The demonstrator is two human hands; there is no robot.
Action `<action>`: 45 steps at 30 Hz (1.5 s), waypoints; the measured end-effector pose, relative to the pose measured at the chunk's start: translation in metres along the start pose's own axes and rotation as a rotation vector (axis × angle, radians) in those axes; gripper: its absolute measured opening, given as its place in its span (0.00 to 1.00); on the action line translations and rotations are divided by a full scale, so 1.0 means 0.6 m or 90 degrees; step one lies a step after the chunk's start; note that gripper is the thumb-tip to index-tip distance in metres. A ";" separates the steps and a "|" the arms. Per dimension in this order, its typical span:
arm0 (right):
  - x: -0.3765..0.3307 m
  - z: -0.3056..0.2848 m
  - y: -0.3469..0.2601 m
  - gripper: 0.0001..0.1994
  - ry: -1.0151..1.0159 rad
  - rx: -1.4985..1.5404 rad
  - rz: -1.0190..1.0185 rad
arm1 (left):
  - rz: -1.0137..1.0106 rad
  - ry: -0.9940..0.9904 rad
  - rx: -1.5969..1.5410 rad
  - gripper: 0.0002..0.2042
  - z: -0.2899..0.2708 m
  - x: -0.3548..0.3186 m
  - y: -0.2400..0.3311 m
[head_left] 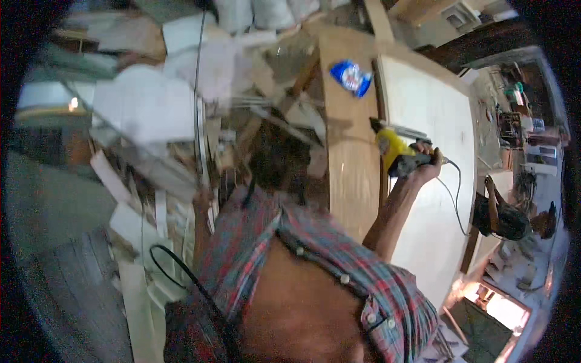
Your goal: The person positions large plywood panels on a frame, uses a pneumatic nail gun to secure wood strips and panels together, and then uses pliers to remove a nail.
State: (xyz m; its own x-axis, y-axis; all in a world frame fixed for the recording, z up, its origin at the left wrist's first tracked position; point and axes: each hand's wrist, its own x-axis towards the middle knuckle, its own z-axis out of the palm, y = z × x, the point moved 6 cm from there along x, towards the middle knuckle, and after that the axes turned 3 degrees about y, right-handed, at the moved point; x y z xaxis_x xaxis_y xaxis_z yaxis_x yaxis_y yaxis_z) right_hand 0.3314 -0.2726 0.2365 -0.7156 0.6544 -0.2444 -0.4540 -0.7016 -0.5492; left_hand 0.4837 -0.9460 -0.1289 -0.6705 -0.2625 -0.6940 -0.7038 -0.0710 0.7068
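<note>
Yellow power tool (396, 154) (corded) in right hand (426, 164).

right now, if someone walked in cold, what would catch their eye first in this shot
Probably the yellow power tool, gripped in the right hand at centre right, its nose on the edge between a pale wooden plank and a large white board. Next, the blue and white packet lying further up the plank. Then the jumble of white and wooden offcuts on the left.

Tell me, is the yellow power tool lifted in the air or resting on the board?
Resting on it, it seems: the right hand holds the yellow power tool at the white board's left edge, nose forward.
</note>
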 end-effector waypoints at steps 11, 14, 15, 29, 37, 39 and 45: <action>0.275 0.060 0.155 0.08 0.017 0.163 -0.098 | -0.029 -0.165 0.342 0.11 0.203 0.352 0.317; 0.298 0.062 0.189 0.08 0.108 0.232 -0.204 | 0.001 -0.237 0.529 0.11 0.218 0.469 0.439; 0.297 0.063 0.195 0.09 0.207 0.152 -0.252 | 0.021 -0.254 0.564 0.11 0.229 0.504 0.489; 0.564 0.295 0.328 0.10 0.227 0.315 -0.165 | 0.350 -0.283 0.300 0.17 0.721 0.759 1.312; 0.873 0.301 0.456 0.09 0.271 0.335 -0.226 | 0.363 -0.348 0.835 0.15 0.924 0.932 1.355; 0.907 0.322 0.444 0.07 0.266 0.350 -0.203 | 0.331 -0.322 1.190 0.13 0.897 0.981 1.341; 0.958 0.358 0.349 0.11 0.170 0.259 -0.196 | 0.153 -0.408 0.978 0.13 0.963 1.097 1.342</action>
State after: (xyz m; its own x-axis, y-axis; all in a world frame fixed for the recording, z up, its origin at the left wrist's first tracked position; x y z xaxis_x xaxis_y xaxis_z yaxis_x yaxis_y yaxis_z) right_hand -0.2889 -0.1040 0.1529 -0.3840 0.8569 -0.3440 -0.8256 -0.4855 -0.2877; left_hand -0.6600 -0.6201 -0.0960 -0.4981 0.3067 -0.8110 0.1194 0.9507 0.2862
